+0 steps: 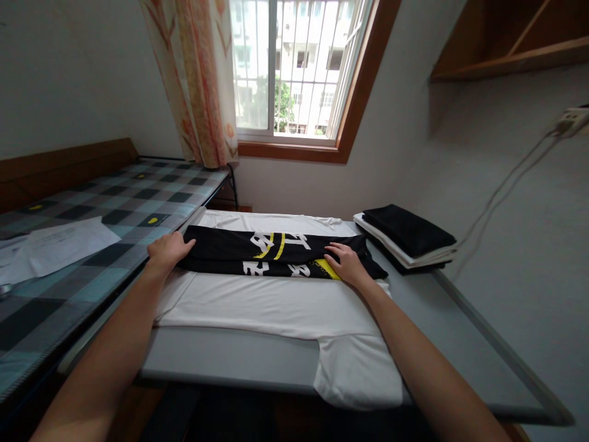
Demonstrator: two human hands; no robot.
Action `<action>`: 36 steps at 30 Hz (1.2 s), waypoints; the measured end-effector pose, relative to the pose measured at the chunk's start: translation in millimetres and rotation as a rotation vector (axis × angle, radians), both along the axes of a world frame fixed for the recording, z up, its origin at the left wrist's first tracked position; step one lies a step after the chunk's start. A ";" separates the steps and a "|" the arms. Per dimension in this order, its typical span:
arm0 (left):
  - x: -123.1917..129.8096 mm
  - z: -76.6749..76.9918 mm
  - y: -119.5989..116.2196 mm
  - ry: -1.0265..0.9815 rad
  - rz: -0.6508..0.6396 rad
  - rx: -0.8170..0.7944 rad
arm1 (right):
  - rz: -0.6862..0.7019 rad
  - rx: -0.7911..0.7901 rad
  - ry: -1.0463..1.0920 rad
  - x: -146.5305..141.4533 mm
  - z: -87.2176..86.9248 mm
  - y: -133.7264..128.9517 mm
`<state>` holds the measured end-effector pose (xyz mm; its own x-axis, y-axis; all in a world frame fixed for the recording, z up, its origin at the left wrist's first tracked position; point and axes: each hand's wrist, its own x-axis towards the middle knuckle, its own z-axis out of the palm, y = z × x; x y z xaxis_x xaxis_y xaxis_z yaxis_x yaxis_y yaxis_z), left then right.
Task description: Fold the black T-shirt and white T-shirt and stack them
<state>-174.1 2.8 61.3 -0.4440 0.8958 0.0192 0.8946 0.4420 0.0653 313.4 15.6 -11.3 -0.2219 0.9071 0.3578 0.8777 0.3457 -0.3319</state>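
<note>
A black T-shirt (221,247) with white lettering and yellow stripes lies folded into a long strip. It rests on top of a white T-shirt (257,301) spread flat, whose near sleeve (359,374) hangs over the table's front edge. At the strip's left end, my left hand (170,250) is closed on the black cloth, its thumb toward the shirt. Toward the right end, my right hand (347,263) lies on the black T-shirt with fingers spread, beside a yellow printed patch.
Folded black and white clothes (407,233) are stacked at the table's back right. The grey table (230,362) adjoins a bed with a checked mattress (115,202) on the left, where papers (69,248) lie. Cables (510,162) run down the right wall below a wooden shelf (506,61).
</note>
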 end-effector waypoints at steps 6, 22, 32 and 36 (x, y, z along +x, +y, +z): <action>6.4 6.7 -5.1 0.080 0.008 -0.006 | 0.000 -0.005 -0.015 0.0 0.0 0.0; -2.1 -0.8 -1.4 0.065 -0.015 -0.037 | -0.007 -0.005 -0.029 -0.3 0.3 -0.1; -3.1 9.7 -5.0 0.056 0.058 -0.056 | -0.010 -0.008 -0.041 -1.3 3.2 -2.1; -7.0 7.6 -4.6 0.063 0.026 0.000 | 0.001 -0.003 -0.041 -0.6 2.5 -1.1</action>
<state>-181.1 -1.8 68.9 -0.4649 0.8840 0.0478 0.8852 0.4650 0.0098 312.8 14.5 -8.8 -0.2369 0.9081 0.3453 0.8904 0.3451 -0.2969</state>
